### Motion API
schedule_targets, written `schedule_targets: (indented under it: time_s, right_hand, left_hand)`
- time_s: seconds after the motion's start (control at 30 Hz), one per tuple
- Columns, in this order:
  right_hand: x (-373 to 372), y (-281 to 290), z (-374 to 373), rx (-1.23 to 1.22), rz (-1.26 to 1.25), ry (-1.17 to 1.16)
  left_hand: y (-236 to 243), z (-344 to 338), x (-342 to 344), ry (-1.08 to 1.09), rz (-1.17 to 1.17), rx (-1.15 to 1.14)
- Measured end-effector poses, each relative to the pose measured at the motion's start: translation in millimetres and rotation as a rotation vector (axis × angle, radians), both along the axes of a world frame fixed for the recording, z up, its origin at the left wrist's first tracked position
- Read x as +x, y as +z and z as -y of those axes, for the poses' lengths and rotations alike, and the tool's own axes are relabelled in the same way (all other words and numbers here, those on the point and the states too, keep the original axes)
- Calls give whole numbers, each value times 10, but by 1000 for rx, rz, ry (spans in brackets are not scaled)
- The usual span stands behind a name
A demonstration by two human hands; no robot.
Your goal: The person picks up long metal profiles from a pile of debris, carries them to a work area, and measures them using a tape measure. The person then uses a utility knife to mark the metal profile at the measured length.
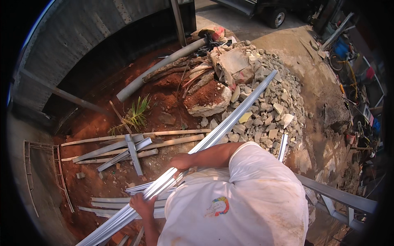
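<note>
A long bundle of shiny metal channels [232, 125] runs slantwise from the lower left to the rubble at the upper right. My left hand [143, 204] is wrapped round the nearer part of it, low in the picture. Further along, my right hand [180, 162] is closed on the same bundle, with my right arm reaching across my body. Undersides of both hands are hidden. Beneath the bundle, more metal channels [108, 205] lie on the ground beside my left hand.
Ahead lies a heap of broken stone [271, 110], with a grey pipe [160, 69] beyond. Wooden poles [176, 142] and short metal pieces [133, 155] lie at left. A metal frame [340, 194] stands at right. A vehicle [276, 16] is parked far off.
</note>
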State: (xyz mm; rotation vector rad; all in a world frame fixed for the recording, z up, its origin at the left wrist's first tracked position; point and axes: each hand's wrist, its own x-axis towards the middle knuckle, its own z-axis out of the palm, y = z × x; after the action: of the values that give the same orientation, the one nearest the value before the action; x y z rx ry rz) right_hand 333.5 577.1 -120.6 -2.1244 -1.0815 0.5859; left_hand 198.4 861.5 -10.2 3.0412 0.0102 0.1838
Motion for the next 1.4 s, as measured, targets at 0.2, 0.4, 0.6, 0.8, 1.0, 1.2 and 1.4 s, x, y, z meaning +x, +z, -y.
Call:
schedule_targets:
  time_s: [0.2, 0.4, 0.6, 0.8, 1.0, 1.2, 1.4]
  right_hand:
    - [66, 784, 122, -121, 8, 17]
    - [100, 798, 232, 10, 85, 2]
    - [-80, 750, 258, -18, 53, -34]
    - [-159, 702, 282, 11, 37, -20]
    - [-247, 727, 330, 40, 91, -67]
    - [-229, 657, 307, 67, 106, -66]
    - [-212, 647, 361, 36, 95, -97]
  left_hand:
    - [244, 16, 49, 12, 23, 73]
    - [647, 108, 243, 17, -315, 103]
    - [662, 174, 107, -38, -310, 62]
    - [563, 121, 16, -113, -255, 34]
    - [578, 205, -30, -56, -275, 37]
    - [557, 140, -18, -114, -227, 56]
    - [431, 35, 72, -15, -389, 16]
